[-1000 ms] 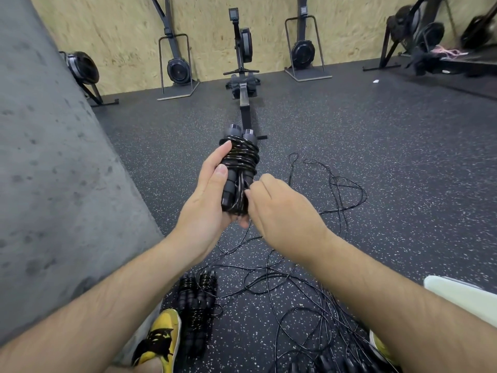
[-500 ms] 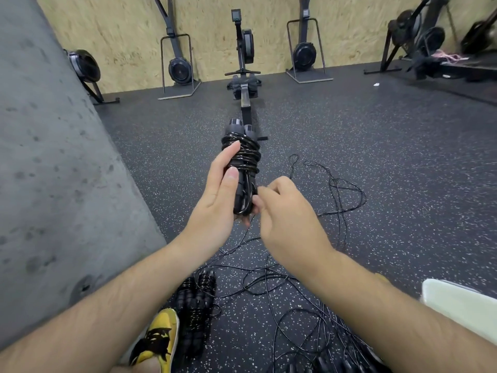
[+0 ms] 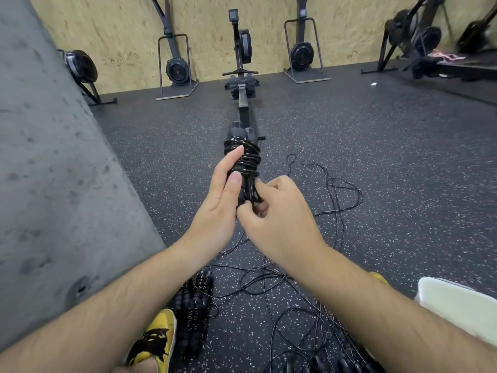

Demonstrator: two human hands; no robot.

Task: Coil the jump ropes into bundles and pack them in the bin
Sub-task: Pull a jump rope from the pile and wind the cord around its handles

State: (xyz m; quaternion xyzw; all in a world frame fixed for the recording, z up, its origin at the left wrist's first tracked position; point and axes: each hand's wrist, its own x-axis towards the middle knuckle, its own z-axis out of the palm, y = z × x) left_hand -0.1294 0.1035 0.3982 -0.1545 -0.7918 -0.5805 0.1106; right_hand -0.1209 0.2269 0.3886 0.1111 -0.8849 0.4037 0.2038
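Note:
A black jump rope bundle (image 3: pixel 245 160), its cord wound round two grey-capped handles, stands upright in front of me. My left hand (image 3: pixel 219 204) holds it from the left, thumb and fingers along its side. At the bundle's lower end my right hand (image 3: pixel 277 219) pinches the cord with curled fingers. Loose black ropes (image 3: pixel 336 211) lie tangled on the floor below and to the right. Another coiled bundle (image 3: pixel 195 313) lies on the floor near my yellow shoe (image 3: pixel 156 340). A white bin's corner (image 3: pixel 457 305) shows at the lower right.
A grey concrete wall (image 3: pixel 53 184) runs along the left. A rowing machine (image 3: pixel 242 76) stretches ahead on the speckled black floor, with other exercise machines (image 3: pixel 304 49) against the wooden back wall. More rope handles (image 3: pixel 336 367) lie at the bottom edge.
My right hand has moved closer against the bundle's lower end and curled tighter on the cord. The bundle and my left hand have barely shifted.

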